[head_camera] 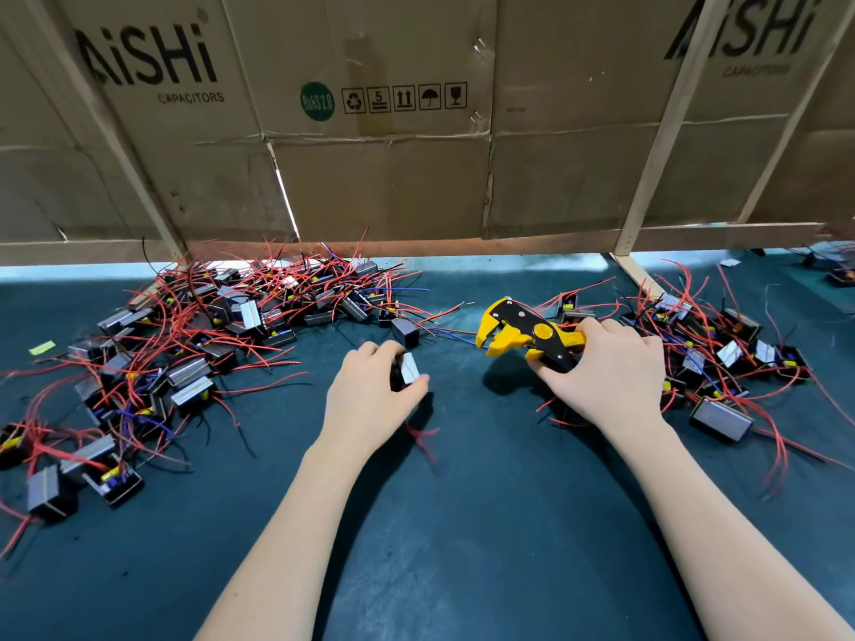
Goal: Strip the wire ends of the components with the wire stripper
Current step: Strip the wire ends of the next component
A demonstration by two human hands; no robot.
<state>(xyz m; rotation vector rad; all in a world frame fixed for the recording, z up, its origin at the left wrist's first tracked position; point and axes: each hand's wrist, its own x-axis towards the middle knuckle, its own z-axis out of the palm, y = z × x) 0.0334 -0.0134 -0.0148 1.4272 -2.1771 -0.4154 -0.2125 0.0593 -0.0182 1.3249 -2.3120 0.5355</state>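
Note:
My left hand (370, 390) grips a small black-and-silver component (407, 370) just above the dark green mat, and its red wires (418, 437) trail below the hand. My right hand (610, 367) holds the handles of the yellow-and-black wire stripper (518, 335), whose jaws point left and stand apart. Another black component (405, 330) lies between the hands, with thin blue and brown wires (449, 333) running toward the stripper's jaws.
A large heap of components with red wires (208, 326) covers the mat at the left. A smaller heap (721, 353) lies at the right. Cardboard sheets on wooden slats (393, 131) wall off the back. The green mat (462, 525) stretches toward me.

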